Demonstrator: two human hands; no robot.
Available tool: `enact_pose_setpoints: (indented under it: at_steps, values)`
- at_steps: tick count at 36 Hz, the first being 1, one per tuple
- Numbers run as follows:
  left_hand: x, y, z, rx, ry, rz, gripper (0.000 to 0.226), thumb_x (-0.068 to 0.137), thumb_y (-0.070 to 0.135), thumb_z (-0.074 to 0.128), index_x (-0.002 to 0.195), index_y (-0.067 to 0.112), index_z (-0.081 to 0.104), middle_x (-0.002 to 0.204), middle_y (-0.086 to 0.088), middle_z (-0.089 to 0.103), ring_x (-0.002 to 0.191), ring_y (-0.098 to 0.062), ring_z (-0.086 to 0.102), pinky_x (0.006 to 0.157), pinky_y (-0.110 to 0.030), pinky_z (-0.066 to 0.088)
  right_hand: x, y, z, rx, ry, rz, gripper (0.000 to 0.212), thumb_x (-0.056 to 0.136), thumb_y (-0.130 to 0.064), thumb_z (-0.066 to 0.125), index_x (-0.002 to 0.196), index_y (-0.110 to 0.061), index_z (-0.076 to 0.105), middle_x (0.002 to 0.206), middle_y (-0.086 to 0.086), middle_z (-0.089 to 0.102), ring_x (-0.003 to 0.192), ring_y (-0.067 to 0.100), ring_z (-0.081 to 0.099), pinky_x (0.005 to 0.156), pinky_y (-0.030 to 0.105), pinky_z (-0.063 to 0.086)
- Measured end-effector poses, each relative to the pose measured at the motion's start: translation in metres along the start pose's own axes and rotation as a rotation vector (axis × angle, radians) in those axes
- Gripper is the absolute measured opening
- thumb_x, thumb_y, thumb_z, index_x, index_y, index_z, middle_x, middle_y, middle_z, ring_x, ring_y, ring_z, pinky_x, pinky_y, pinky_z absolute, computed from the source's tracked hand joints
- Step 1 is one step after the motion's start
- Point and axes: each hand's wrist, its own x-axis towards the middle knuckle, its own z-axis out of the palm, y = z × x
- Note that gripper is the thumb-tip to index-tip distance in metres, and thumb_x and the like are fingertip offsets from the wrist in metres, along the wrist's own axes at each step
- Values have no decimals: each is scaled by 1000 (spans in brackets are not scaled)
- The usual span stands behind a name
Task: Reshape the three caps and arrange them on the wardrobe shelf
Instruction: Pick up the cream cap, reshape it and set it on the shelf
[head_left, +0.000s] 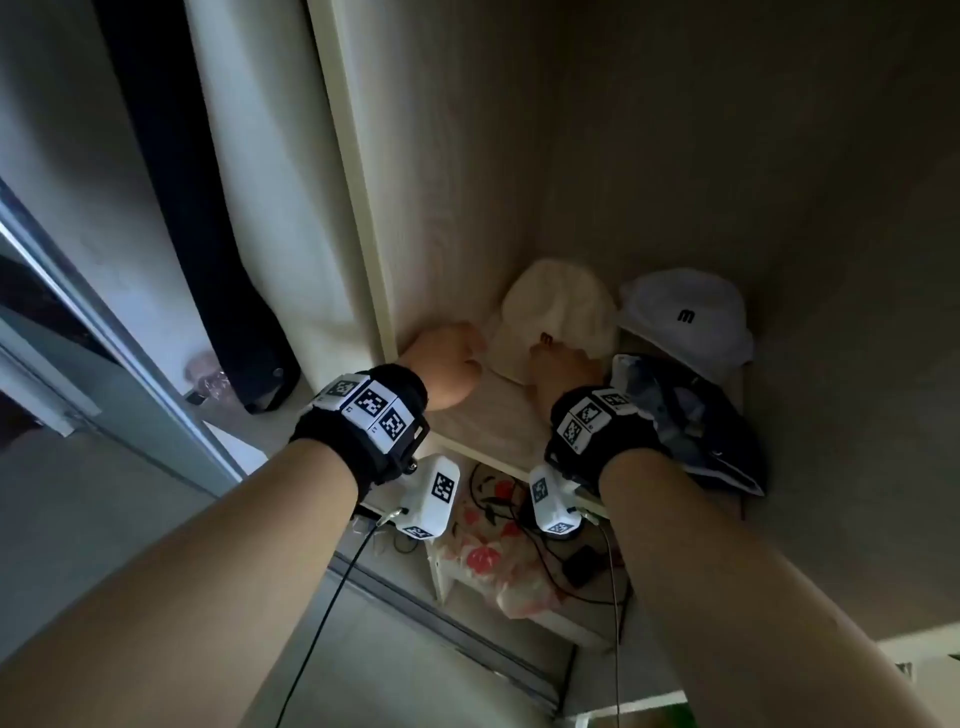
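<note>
Forearms extended forward and up into the wardrobe, each wrist strapped with a black band bearing printed markers. Left hand (447, 364) was curled at the left edge of the cream cap (558, 312), fingers pinching its rim. Right hand (563, 366) gripped the same cap's front edge; its fingertips were hidden. Cream cap: soft, rounded, resting on the pale wood-grain shelf (483, 421). White cap (685, 317), smooth, beside it at right. Dark blue cap (691, 421), crumpled, nearest the right wrist.

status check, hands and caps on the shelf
Left hand and right hand both on cream cap. White cap beside it, dark cap at shelf front. Nothing blocking.
</note>
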Motion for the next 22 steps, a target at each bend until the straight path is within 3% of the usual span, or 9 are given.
enact_pose_setpoints:
  at_steps: [2, 6, 12, 16, 19, 22]
  values:
    - [1, 0, 1, 8, -16, -1, 40, 99, 11, 49, 138, 18, 57, 141, -8, 63, 128, -25, 60, 107, -36, 51, 1, 3, 2, 8, 2, -36, 32, 106, -16, 51, 134, -7, 63, 148, 19, 54, 129, 43, 59, 106, 51, 52]
    - [0, -1, 2, 52, -55, -38, 47, 100, 14, 48, 147, 17, 49, 145, -10, 59, 131, -28, 58, 108, -40, 50, -3, 5, 1, -1, -18, -124, 38, 110, -11, 38, 142, 1, 55, 155, 28, 46, 135, 42, 56, 112, 48, 49]
    - [-6, -4, 9, 75, -44, -41, 63, 102, 16, 47, 161, 19, 26, 148, -15, 56, 130, -34, 58, 108, -47, 51, -21, -1, -19, 53, 144, -120, 36, 106, -9, 45, 141, -10, 52, 138, 20, 61, 115, 42, 67, 92, 50, 58]
    - [-8, -8, 15, 24, 25, 12, 76, 101, 13, 54, 162, 29, 13, 152, -15, 50, 135, -34, 54, 111, -48, 49, -31, -4, -29, 99, 202, -122, 51, 105, -5, 40, 156, -12, 40, 139, 24, 63, 120, 43, 66, 92, 47, 54]
    - [-7, -10, 18, 2, 94, 69, 77, 97, 10, 58, 161, 30, 18, 158, -12, 42, 142, -33, 46, 116, -49, 43, -38, -6, -37, 92, 276, -109, 54, 105, -4, 41, 157, -18, 40, 137, 22, 65, 119, 43, 68, 91, 48, 55]
    - [-9, -7, 17, -18, 182, 101, 65, 97, 13, 62, 155, 25, 34, 152, -11, 48, 137, -32, 51, 114, -48, 45, -43, -9, -40, 120, 368, -95, 51, 105, -8, 48, 155, -21, 46, 137, 19, 65, 112, 44, 71, 87, 50, 57]
